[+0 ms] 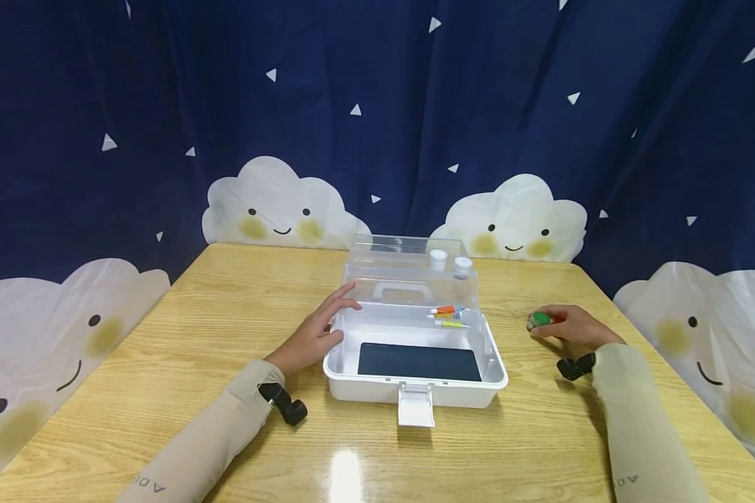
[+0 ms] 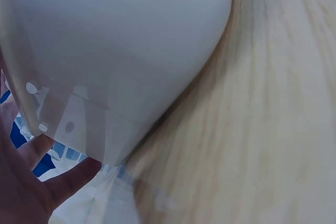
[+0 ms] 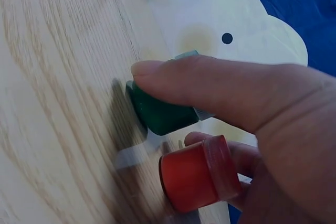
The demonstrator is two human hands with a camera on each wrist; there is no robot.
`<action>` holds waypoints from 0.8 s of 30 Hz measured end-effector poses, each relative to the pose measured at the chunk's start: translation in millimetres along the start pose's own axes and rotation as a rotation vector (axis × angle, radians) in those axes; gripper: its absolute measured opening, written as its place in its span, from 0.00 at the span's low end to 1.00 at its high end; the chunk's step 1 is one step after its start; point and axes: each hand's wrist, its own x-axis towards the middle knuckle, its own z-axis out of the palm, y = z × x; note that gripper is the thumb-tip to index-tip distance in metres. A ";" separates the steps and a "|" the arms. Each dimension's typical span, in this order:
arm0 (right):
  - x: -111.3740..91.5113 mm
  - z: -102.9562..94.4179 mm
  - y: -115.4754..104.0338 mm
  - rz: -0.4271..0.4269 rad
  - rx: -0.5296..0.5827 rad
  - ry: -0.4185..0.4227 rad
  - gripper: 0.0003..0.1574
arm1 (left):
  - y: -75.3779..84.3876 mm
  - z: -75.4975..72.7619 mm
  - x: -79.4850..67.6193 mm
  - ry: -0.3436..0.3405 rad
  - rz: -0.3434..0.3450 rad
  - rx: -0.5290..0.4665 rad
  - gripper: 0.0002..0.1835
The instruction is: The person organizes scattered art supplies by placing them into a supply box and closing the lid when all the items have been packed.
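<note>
Left hand: while the case stands open, the left hand rests spread fingers on the white case, seemingly steadying it;
Right hand: the right hand pinches a green-capped jar on the table, right of the case; a red-capped jar sits tucked under its curled fingers

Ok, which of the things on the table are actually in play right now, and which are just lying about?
In play:
- left hand, resting on the white box at its left wall
- right hand, gripping the green-capped bottle and the red-capped bottle

Lying about:
- tubes in the box
- dark pad on the box floor
- two white-capped bottles behind the clear lid
</note>
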 end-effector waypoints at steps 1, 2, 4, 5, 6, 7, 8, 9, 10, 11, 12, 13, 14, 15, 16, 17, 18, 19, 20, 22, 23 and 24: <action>0.3 0.0 -0.5 -0.001 -0.001 0.000 0.37 | 0.3 -0.1 -0.1 0.000 -0.001 -0.001 0.25; 0.7 -0.1 -0.7 0.002 0.001 0.003 0.37 | 0.7 -0.2 -0.2 0.000 -0.002 -0.002 0.25; 1.7 -0.3 -1.0 0.009 0.012 0.007 0.37 | 1.4 -0.6 -0.2 -0.001 -0.007 -0.004 0.25; 2.1 -0.5 -1.7 0.008 0.015 0.009 0.38 | 1.6 -0.7 -0.2 -0.001 -0.007 -0.005 0.25; 2.4 -0.5 -2.5 0.011 0.017 0.012 0.39 | 1.8 -0.9 -0.1 -0.003 -0.009 -0.007 0.25; 2.5 -0.5 -3.6 0.010 0.023 0.012 0.40 | 2.0 -1.2 -0.1 -0.004 -0.011 -0.009 0.25; 2.7 -0.4 -4.7 0.009 0.028 0.015 0.41 | 2.0 -1.4 -0.1 -0.006 -0.012 -0.010 0.25; 3.1 -0.3 -5.8 0.008 0.031 0.016 0.41 | 2.1 -1.6 0.0 -0.008 -0.015 -0.012 0.25; 3.4 -0.1 -7.2 0.009 0.031 0.019 0.42 | 2.0 -1.9 0.0 -0.010 -0.017 -0.013 0.25; 3.9 0.3 -8.3 0.010 0.028 0.021 0.43 | 1.7 -2.0 0.2 -0.011 -0.020 -0.013 0.25; 4.4 0.6 -9.5 0.013 0.024 0.024 0.43 | 1.5 -2.1 0.3 -0.013 -0.024 -0.015 0.25; 4.9 0.8 -10.5 0.014 0.020 0.026 0.43 | 1.3 -2.1 0.3 -0.014 -0.025 -0.017 0.25; 5.5 1.0 -11.3 0.019 0.010 0.031 0.43 | 1.2 -2.0 0.3 -0.014 -0.027 -0.017 0.25; 6.3 1.0 -11.7 0.023 0.001 0.036 0.44 | 1.1 -1.7 0.2 -0.015 -0.029 -0.017 0.25; 6.8 1.0 -12.3 0.027 -0.005 0.039 0.44 | 1.0 -1.6 0.1 -0.014 -0.031 -0.016 0.25; 7.1 1.0 -12.7 0.028 -0.016 0.043 0.44 | 1.1 -1.4 0.0 -0.014 -0.033 -0.015 0.25; 7.4 0.8 -13.2 0.028 -0.021 0.046 0.43 | 1.3 -1.3 -0.3 -0.013 -0.035 -0.016 0.25; 7.8 0.5 -13.4 0.027 -0.025 0.048 0.43 | 1.4 -1.2 -0.5 -0.012 -0.036 -0.014 0.25; 8.2 0.3 -13.6 0.027 -0.024 0.050 0.43 | 1.6 -1.0 -0.6 -0.012 -0.036 -0.015 0.25; 8.6 -0.3 -14.8 0.022 -0.023 0.051 0.42 | 1.9 -0.9 -0.7 -0.011 -0.039 -0.018 0.25; 8.9 -0.6 -15.5 0.019 -0.021 0.051 0.42 | 1.9 -0.7 -0.7 -0.011 -0.039 -0.021 0.25; 9.4 -0.9 -16.4 0.019 -0.015 0.051 0.42 | 1.9 -0.6 -0.7 -0.010 -0.040 -0.023 0.25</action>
